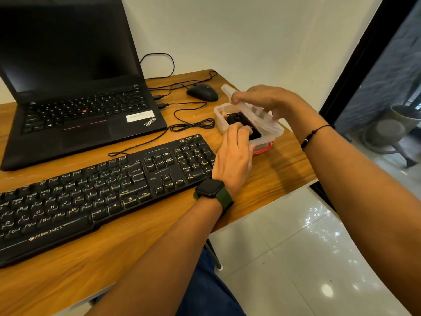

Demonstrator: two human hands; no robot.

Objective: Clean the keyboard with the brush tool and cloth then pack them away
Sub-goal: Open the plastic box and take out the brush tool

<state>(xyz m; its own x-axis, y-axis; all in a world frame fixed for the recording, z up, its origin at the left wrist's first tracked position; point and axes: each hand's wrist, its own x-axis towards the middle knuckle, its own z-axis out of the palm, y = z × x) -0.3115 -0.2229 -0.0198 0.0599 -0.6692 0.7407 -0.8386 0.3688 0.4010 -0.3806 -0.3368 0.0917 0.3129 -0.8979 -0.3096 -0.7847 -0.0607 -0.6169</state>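
Head view: wooden desk (284, 165) against a white wall, glossy tiled floor (296, 247) at right. Keyboard (91, 197) lies before a laptop (75, 87). Clear plastic box (265, 135) at the desk's right end holds dark items (indistinct). Left hand (234, 156) reaches in, fingers curled; contents of its grip unclear. Right hand (268, 100) grips the tilted lid (252, 108).

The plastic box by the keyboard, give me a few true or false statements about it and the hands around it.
1. The right hand holds the clear lid above the plastic box. True.
2. The left hand rests on the mouse. False: it is at the box, fingers on its dark contents.
3. The laptop screen is lit. False: it is dark.
4. The box stands right of the keyboard. True.
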